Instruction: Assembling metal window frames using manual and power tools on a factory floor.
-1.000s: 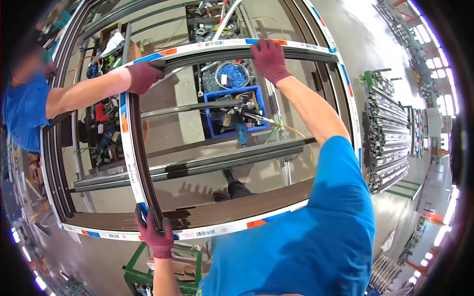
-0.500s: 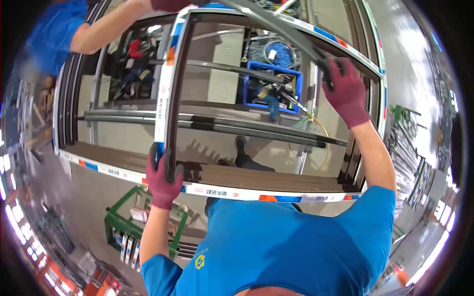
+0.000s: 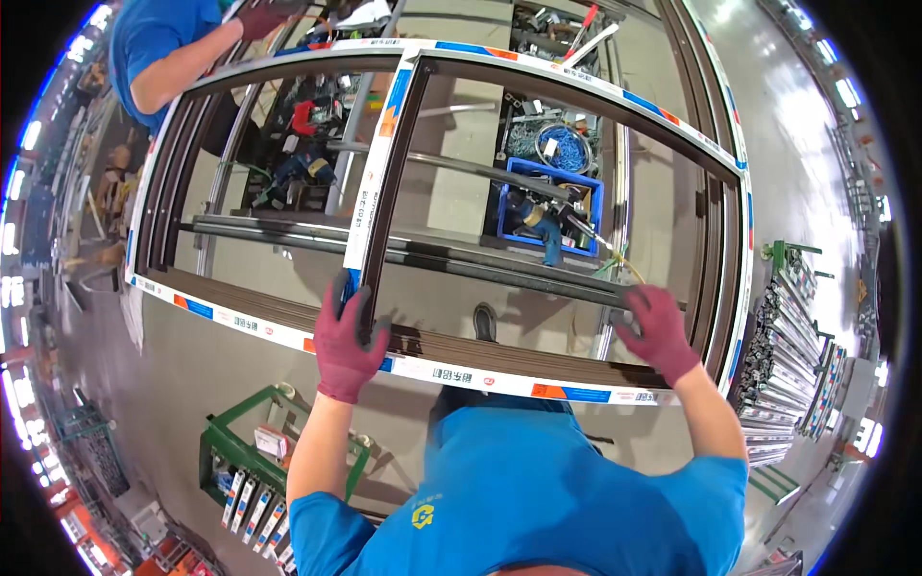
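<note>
A large rectangular window frame (image 3: 538,386), brown inside with white, blue and orange film along its faces, lies across supports in front of me. My left hand (image 3: 351,346), in a maroon glove with dark fingertips, straddles the foot of its middle bar (image 3: 370,206) where that meets the near rail. Its fingers lie on both sides of the bar. My right hand (image 3: 658,336), gloved alike, is over the near right part of the frame, fingers apart and slightly bent, with nothing visible in them. Whether those fingertips touch the frame, I cannot tell.
Dark support rails (image 3: 499,274) run beneath the frame. A blue crate (image 3: 597,206) with tools and a coil of blue hardware (image 3: 565,149) shows through it. At upper left is a co-worker's gloved hand (image 3: 264,19). A green cart (image 3: 216,437) stands lower left; stacked profiles (image 3: 783,355) lie right.
The long dark bar that my right hand held is no longer in it. That hand has come down toward the near rail. My left hand stays at the middle bar; the view has shifted.
</note>
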The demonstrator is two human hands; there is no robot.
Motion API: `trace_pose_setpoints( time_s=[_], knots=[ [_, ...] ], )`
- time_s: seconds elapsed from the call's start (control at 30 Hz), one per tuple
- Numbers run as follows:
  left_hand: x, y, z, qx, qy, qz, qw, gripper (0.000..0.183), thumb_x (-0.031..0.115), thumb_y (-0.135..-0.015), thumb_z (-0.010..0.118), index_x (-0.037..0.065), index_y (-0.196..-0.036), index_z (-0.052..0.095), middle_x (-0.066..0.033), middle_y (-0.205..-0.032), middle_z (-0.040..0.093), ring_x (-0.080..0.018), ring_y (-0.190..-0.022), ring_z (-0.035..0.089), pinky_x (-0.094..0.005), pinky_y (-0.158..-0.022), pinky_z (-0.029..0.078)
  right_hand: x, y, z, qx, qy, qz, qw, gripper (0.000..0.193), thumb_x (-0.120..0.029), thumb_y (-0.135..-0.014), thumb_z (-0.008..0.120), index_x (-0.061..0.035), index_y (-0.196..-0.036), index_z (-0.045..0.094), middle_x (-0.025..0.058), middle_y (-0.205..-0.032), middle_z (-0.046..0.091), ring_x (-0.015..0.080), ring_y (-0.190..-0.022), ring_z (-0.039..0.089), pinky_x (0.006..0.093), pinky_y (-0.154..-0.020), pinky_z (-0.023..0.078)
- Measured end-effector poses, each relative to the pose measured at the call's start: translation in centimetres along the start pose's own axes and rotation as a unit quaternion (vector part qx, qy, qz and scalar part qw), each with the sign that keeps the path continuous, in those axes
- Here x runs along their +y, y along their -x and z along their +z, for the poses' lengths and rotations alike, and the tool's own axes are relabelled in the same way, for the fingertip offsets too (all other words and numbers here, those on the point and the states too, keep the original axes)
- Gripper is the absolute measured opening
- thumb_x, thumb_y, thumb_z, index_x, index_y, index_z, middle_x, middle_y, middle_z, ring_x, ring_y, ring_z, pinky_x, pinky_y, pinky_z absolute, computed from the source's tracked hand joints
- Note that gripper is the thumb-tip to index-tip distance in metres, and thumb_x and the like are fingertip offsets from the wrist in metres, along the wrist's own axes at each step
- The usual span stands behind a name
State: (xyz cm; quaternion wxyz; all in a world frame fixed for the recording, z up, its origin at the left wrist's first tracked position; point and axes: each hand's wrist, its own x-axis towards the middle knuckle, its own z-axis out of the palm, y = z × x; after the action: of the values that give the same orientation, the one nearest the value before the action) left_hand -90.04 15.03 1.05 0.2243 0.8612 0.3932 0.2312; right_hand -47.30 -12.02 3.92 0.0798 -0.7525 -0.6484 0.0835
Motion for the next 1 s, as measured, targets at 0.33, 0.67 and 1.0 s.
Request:
trace_pose_setpoints(
  time_s=[0.33,0.67,1.0],
  knots=[
    [1.6,2.7,1.5,0.053,-0.1,0.025,0.993,0.049,0.021,-0.085,0.079,0.007,-0.131,0.067,-0.0226,-0.145,0.056,-0.0453,-0.131,0.055,-0.052,-0.109,0.046,-11.6,12.7,-1.9,0.067,-0.16,0.087,0.981,0.048,-0.014,-0.077,0.083,-0.0058,-0.122,0.068,0.0208,-0.12,0.067,0.0432,-0.107,0.065,0.05,-0.091,0.054],
    [28.5,9.8,20.7,-0.098,0.002,0.263,0.96,0.069,0.042,-0.088,0.077,0.004,-0.142,0.057,-0.0248,-0.142,0.056,-0.0436,-0.132,0.052,-0.0537,-0.114,0.039,-14.3,25.3,-16.1,0.232,-0.129,-0.179,0.947,0.043,-0.029,-0.077,0.081,-0.011,-0.114,0.072,0.0045,-0.096,0.064,0.0225,-0.081,0.064,0.0374,-0.073,0.052],
    [47.8,13.1,36.8,-0.14,-0.161,0.187,0.959,0.067,0.061,-0.096,0.06,0.011,-0.139,0.064,-0.0167,-0.126,0.07,-0.0357,-0.114,0.069,-0.0504,-0.095,0.054,0.8,54.8,-22.1,0.176,-0.14,-0.136,0.965,0.031,-0.028,-0.07,0.074,-0.0119,-0.096,0.069,0.0008,-0.082,0.055,0.0189,-0.071,0.057,0.0348,-0.064,0.047]
  ],
)
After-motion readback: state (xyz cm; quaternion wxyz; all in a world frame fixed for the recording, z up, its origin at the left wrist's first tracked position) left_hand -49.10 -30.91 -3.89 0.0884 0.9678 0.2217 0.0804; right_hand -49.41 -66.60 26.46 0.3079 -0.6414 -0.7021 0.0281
